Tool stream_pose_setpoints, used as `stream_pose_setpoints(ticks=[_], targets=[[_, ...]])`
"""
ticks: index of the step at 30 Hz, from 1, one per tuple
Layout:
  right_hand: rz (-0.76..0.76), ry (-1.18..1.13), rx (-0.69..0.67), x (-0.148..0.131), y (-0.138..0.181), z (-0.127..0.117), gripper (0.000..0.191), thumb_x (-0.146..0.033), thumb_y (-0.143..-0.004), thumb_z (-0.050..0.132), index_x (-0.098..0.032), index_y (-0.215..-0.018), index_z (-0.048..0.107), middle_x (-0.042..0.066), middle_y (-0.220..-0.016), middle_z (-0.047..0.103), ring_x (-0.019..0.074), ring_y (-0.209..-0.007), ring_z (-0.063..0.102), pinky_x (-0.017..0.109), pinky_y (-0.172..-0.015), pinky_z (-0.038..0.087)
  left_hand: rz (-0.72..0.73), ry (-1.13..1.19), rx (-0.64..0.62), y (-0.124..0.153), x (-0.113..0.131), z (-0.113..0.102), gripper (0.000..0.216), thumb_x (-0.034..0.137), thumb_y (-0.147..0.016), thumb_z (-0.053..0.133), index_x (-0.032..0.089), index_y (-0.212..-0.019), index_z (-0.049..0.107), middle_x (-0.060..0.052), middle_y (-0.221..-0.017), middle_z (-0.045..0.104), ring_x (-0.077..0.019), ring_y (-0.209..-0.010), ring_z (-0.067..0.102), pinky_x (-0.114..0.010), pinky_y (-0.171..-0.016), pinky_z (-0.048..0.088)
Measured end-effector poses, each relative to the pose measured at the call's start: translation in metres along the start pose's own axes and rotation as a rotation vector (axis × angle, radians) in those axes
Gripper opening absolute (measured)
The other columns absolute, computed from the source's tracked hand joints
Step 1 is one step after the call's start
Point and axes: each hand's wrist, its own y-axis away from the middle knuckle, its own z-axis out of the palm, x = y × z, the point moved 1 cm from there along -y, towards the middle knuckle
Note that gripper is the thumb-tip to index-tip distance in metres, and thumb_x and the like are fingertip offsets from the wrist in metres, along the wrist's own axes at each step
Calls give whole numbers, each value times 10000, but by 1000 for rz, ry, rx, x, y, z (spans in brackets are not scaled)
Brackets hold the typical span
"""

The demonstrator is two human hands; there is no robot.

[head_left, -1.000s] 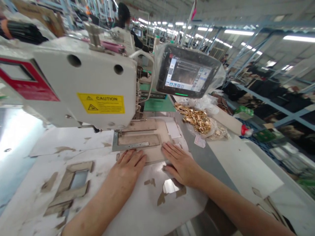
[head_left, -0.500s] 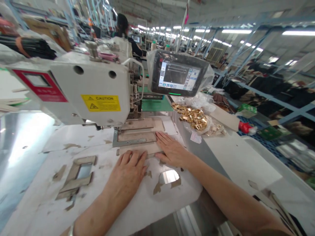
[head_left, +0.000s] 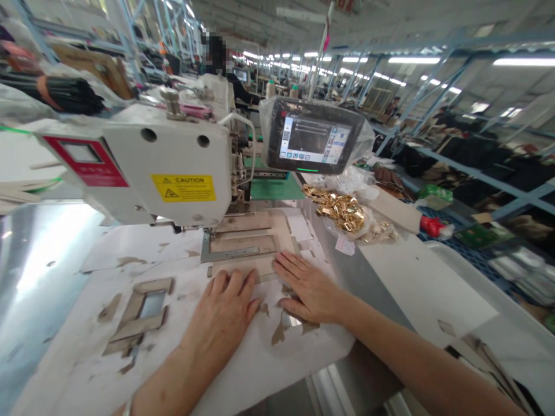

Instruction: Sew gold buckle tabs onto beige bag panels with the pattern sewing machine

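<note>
A flat beige panel (head_left: 284,227) lies under the head of a white sewing machine (head_left: 173,167). On the panel rests a grey metal clamp frame (head_left: 229,253) with long beige strips inside it. My left hand (head_left: 225,309) is palm down, its bent fingertips at the panel's near edge and its thumb apart. To its right, my right hand (head_left: 307,289) lies flat, fingers stretched onto the panel's near right corner. Neither hand grips anything that I can see.
A taped template (head_left: 125,323) with a rectangular hole is at the left on white paper. Gold metal pieces (head_left: 342,211) are heaped in plastic at the right. A control screen (head_left: 312,136) stands behind, and a person (head_left: 217,55) is farther back.
My right hand has slid a little toward me along the panel, uncovering its right edge. My left hand stays by the near edge. The camera view has shifted slightly.
</note>
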Motion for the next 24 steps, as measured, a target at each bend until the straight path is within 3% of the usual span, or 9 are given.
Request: stream_pose_setpoints(ticks=[6,11,18,21,24], targets=[[150,-5,87,-12,13,-1,533,-385,-952,484,-97,-1400,463,181,-1480,420,287,-1405,335,488,-1138,330,22,7,16,1,-6,3,417,326,-921,499,177,-1304,570,-116,-1063,614,-265,-959,529,-420,-830,499],[304,-43,201,-16,8,-4,365,-324,-938,507,-138,-1244,573,153,-1276,580,286,-1209,510,460,-1050,428,38,6,28,-1,-8,2,412,325,-911,517,171,-1286,591,-107,-1024,627,-268,-931,535,-419,-812,495],[293,-134,263,0,-1,-6,201,-201,-934,463,-175,-1059,618,108,-1056,608,236,-1014,551,418,-933,481,38,-33,61,-4,-7,4,399,307,-918,500,180,-1284,599,-105,-990,627,-269,-910,540,-415,-784,493],[284,-118,293,15,-10,-5,149,-157,-899,476,-183,-922,621,113,-1083,597,243,-1108,530,432,-978,454,42,-39,49,-4,-6,3,396,294,-918,496,168,-1278,604,-108,-976,628,-272,-907,545,-422,-785,496],[233,-80,253,30,-24,-4,92,-124,-793,551,-186,-844,595,116,-1116,608,259,-1296,431,469,-1117,322,47,-45,52,-3,-7,4,398,275,-918,493,166,-1285,600,-112,-977,629,-274,-908,551,-427,-784,500]])
